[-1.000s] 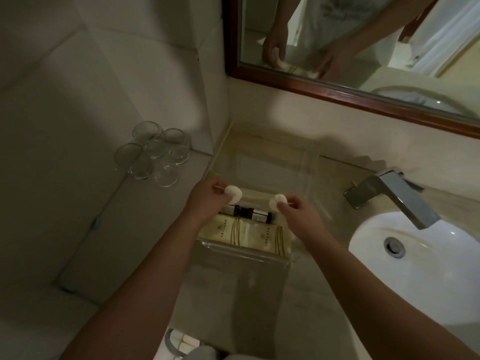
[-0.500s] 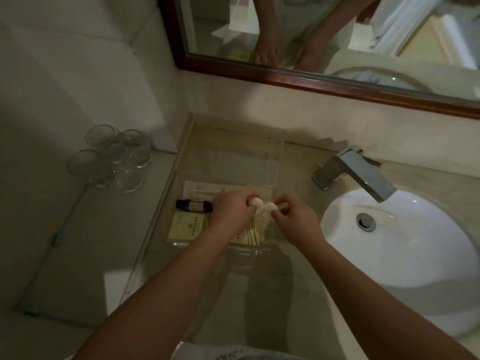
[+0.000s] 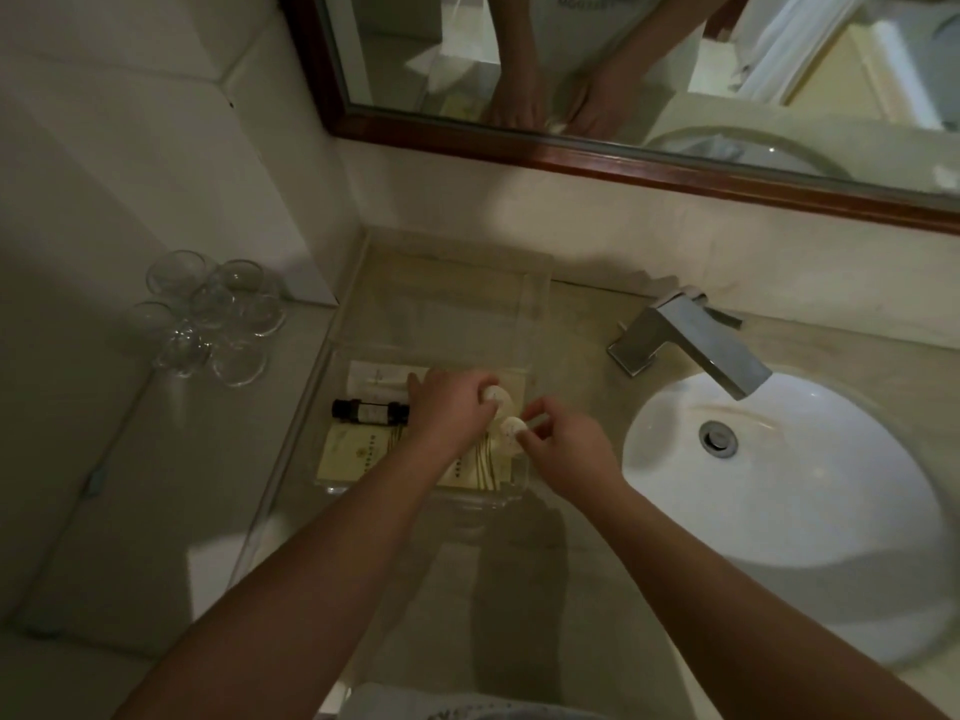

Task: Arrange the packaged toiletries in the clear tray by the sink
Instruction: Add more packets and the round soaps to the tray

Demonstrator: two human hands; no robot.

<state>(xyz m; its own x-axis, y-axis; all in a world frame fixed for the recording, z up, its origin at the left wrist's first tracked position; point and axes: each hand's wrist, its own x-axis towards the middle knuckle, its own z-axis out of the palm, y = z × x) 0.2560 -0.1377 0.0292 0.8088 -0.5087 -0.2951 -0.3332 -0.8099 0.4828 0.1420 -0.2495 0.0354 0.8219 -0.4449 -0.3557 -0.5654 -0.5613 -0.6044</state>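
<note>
Clear acrylic tray (image 3: 536,324): on the beige stone counter (image 3: 587,563), pushed into the back-left corner below the mirror. Contents of its near half: small dark bottle with a pale label (image 3: 370,410) lying on its side at 9 o'clock; flat white sachet (image 3: 378,377) behind it at 11; cream flat packets with striped print (image 3: 358,452) along the front wall, 7 through 5. Your left hand (image 3: 451,407) has its fingers curled round a small round white wrapped puck (image 3: 496,394). Your right hand (image 3: 566,449) pinches a second round white puck (image 3: 511,426) between thumb and fingertips. Both pucks are at the tray's right end, about 4 o'clock, just beside each other; cannot tell whether either touches the packets beneath. Judgement: the step in hand is setting this pair down, and the task looks well along. The next move calls for lowering them side by side and flat, inside the right wall, and letting go one at a time so neither slides off the packets. Writing: the packets carry a small emblem and a short dark line of characters, too small to read. The bottle label is unreadable, and the shirt print reflected in the wood-framed mirror (image 3: 623,161) is cut off and not legible. Outward from the tray: cluster of clear drinking glasses (image 3: 213,317) at 9 o'clock, square chrome faucet (image 3: 691,340) at 3, white oval basin (image 3: 779,511) at 4.
</note>
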